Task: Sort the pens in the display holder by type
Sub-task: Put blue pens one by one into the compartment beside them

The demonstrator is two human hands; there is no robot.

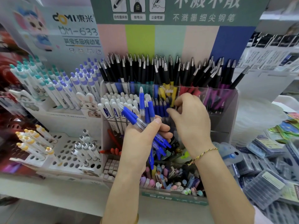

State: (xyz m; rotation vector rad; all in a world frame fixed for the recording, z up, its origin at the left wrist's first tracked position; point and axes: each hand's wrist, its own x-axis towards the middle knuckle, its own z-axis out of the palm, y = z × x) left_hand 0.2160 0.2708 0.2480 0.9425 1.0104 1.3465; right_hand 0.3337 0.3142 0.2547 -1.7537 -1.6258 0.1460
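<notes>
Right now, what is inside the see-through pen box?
The clear holder has black pens with blue, yellow, red and purple barrels, and blue pens in front. The right hand covers the middle, so what's there is hidden.

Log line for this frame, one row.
left hand: holds blue pens | right hand: in holder, hold unclear | sort: unfinished

A white desk [48,199] carries 3 pen displays. A holed white rack [68,152] stands at the left front with a cardboard stand [64,116] behind it, and the clear tiered display holder [226,113] stands in the middle, just beside both. At the right a heap of clear plastic cases [265,188] seems to rest on the desk, near the holder.
</notes>
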